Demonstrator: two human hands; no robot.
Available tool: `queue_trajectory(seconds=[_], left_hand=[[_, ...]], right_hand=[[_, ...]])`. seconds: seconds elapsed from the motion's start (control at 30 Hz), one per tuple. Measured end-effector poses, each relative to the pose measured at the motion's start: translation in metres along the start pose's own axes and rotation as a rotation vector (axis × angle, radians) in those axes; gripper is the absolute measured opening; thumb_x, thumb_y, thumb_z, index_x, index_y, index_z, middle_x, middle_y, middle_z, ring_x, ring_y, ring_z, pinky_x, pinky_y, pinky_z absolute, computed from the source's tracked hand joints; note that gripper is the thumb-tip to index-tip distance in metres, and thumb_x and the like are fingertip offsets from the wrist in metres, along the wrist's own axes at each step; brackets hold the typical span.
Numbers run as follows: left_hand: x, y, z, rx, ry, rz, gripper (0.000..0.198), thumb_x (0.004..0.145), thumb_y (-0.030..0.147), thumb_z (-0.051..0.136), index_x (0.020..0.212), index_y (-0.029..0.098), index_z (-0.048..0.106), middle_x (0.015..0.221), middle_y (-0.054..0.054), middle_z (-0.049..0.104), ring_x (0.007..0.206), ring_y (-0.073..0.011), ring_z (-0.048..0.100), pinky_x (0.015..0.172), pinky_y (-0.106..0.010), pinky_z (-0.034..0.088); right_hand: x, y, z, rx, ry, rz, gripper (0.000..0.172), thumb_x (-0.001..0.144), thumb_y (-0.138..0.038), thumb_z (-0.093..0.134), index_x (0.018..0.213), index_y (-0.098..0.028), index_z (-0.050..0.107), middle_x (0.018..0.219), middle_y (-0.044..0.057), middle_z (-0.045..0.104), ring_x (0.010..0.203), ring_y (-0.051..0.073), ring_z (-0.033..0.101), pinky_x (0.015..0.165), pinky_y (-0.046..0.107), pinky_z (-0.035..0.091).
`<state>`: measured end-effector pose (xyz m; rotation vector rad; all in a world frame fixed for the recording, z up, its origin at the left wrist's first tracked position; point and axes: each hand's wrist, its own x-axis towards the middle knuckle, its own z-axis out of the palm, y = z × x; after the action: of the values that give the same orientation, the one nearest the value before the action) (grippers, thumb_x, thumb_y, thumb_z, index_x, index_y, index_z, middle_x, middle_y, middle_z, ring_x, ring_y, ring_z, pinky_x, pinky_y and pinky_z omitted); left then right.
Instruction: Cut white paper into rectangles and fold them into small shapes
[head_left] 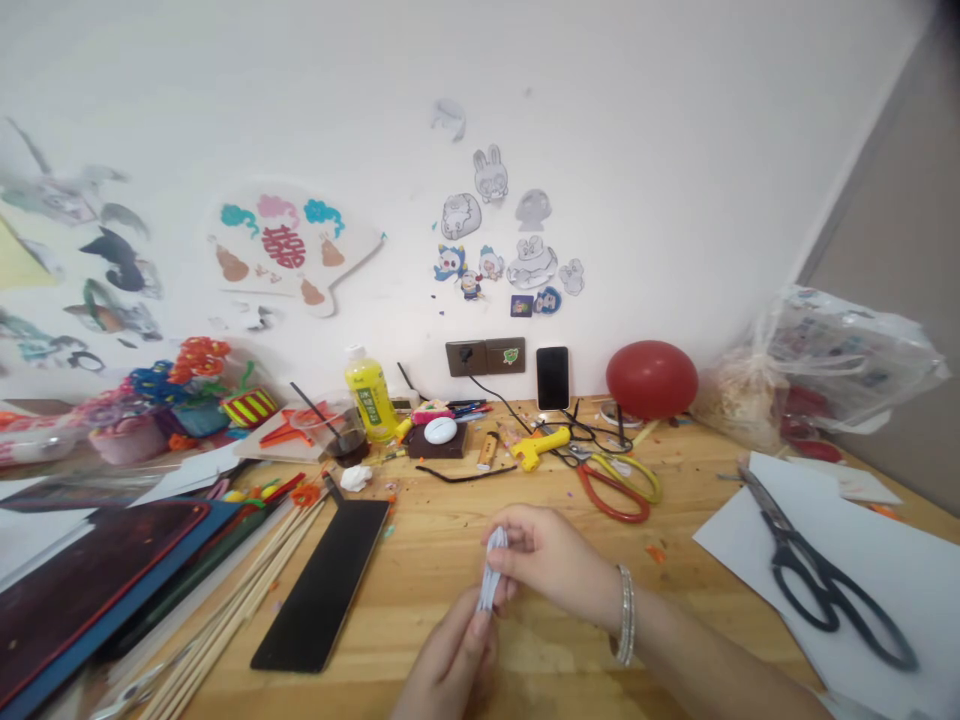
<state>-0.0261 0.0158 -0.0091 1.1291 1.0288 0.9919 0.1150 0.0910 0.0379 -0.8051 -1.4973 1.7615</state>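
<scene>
Both my hands meet over the wooden table (420, 560), in front of me. My left hand (454, 655) pinches the lower end of a small whitish pleated bundle (493, 566), which may be folded paper. Around its upper part close the thumb and fingers of my right hand (536, 550), with silver bangles on the wrist. The bundle stands slightly tilted, its lengthwise folds showing between the hands; the left fingertips behind it are hidden. To the left lies a flat black slab (322, 590), apart from both hands.
At right, black-handled scissors (817, 580) rest on white paper (735, 530). Red- and yellow-handled scissors (619, 485), a yellow glue gun (541, 448), a red balloon (651, 380), a phone (553, 378) and a yellow bottle (371, 395) line the back. Wooden sticks (232, 600) lie left.
</scene>
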Motion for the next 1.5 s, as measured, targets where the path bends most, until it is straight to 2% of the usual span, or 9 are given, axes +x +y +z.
queue_trajectory(seconds=[0.3,0.47,0.63,0.77,0.9,0.97,1.07,1.23,1.5], left_hand=[[0.001,0.001,0.001,-0.144,-0.001,-0.065,0.053,0.068,0.061,0.061,0.097,0.018,0.054,0.053,0.010,0.029,0.047,-0.0058,0.022,0.046,-0.020,0.015],[0.001,0.006,0.002,-0.246,-0.055,-0.067,0.044,0.068,0.057,0.065,0.087,0.018,0.055,0.050,0.010,0.035,0.042,-0.0044,0.021,0.041,-0.018,0.018],[-0.003,0.013,0.004,-0.483,-0.103,-0.192,0.039,0.071,0.053,0.064,0.082,0.017,0.054,0.046,0.006,0.047,0.036,-0.0045,0.033,0.038,-0.016,0.025],[-0.003,0.009,0.002,-0.475,-0.199,-0.169,0.034,0.075,0.051,0.060,0.077,0.018,0.050,0.039,0.010,0.037,0.030,-0.0030,0.020,0.034,-0.015,0.018],[0.004,0.000,-0.005,-0.242,-0.125,-0.118,0.042,0.072,0.060,0.058,0.075,0.020,0.045,0.041,0.014,0.028,0.033,-0.0029,0.011,0.035,-0.016,0.016],[0.007,-0.002,-0.008,-0.005,-0.001,-0.036,0.041,0.075,0.060,0.052,0.076,0.020,0.047,0.044,0.011,0.032,0.035,-0.0050,0.021,0.038,-0.017,0.022],[0.007,0.003,-0.014,0.560,0.168,0.151,0.028,0.086,0.043,0.041,0.077,0.019,0.053,0.059,0.002,0.053,0.052,-0.0124,0.048,0.051,-0.022,0.035],[0.001,0.019,-0.021,1.394,0.205,0.217,0.027,0.088,0.015,0.034,0.076,0.019,0.058,0.067,-0.005,0.065,0.062,-0.0206,0.059,0.057,-0.028,0.039],[0.004,0.013,-0.024,1.680,0.121,0.308,0.024,0.082,0.003,0.041,0.082,0.018,0.061,0.074,-0.005,0.067,0.069,-0.0228,0.063,0.062,-0.033,0.046]], right_hand=[[-0.002,-0.002,0.000,-0.001,-0.051,-0.012,0.028,0.067,-0.039,0.068,0.074,-0.017,0.052,0.057,-0.005,0.059,0.046,0.009,0.058,0.048,0.022,0.044],[0.000,0.000,-0.002,0.023,-0.060,-0.025,0.037,0.066,-0.047,0.068,0.080,-0.016,0.052,0.063,-0.004,0.059,0.049,0.008,0.058,0.049,0.022,0.044],[-0.003,-0.008,-0.006,0.032,-0.148,-0.017,0.045,0.063,-0.054,0.068,0.079,-0.015,0.052,0.062,-0.003,0.058,0.051,0.009,0.057,0.050,0.022,0.044],[-0.004,-0.011,-0.009,0.036,-0.235,-0.010,0.045,0.065,-0.053,0.068,0.081,-0.014,0.052,0.070,0.000,0.061,0.055,0.009,0.058,0.054,0.023,0.045],[-0.004,-0.006,-0.010,0.004,-0.243,-0.015,0.042,0.071,-0.048,0.065,0.092,-0.015,0.052,0.073,0.000,0.060,0.061,0.011,0.060,0.059,0.024,0.046],[-0.004,-0.006,-0.011,-0.104,-0.200,-0.017,0.029,0.078,-0.035,0.062,0.097,-0.015,0.053,0.073,-0.001,0.060,0.062,0.011,0.061,0.061,0.025,0.047],[-0.005,-0.012,-0.013,-0.533,-0.141,-0.075,0.015,0.081,-0.014,0.053,0.094,-0.014,0.059,0.070,0.000,0.063,0.065,0.012,0.062,0.064,0.023,0.047],[-0.006,-0.017,-0.020,-1.088,-0.253,-0.239,0.018,0.082,-0.015,0.055,0.096,-0.019,0.066,0.091,0.004,0.071,0.084,0.017,0.063,0.074,0.025,0.044],[0.000,0.015,-0.015,-1.530,-0.301,-0.340,0.015,0.086,-0.023,0.050,0.088,-0.015,0.063,0.085,0.008,0.070,0.077,0.020,0.063,0.060,0.026,0.040]])
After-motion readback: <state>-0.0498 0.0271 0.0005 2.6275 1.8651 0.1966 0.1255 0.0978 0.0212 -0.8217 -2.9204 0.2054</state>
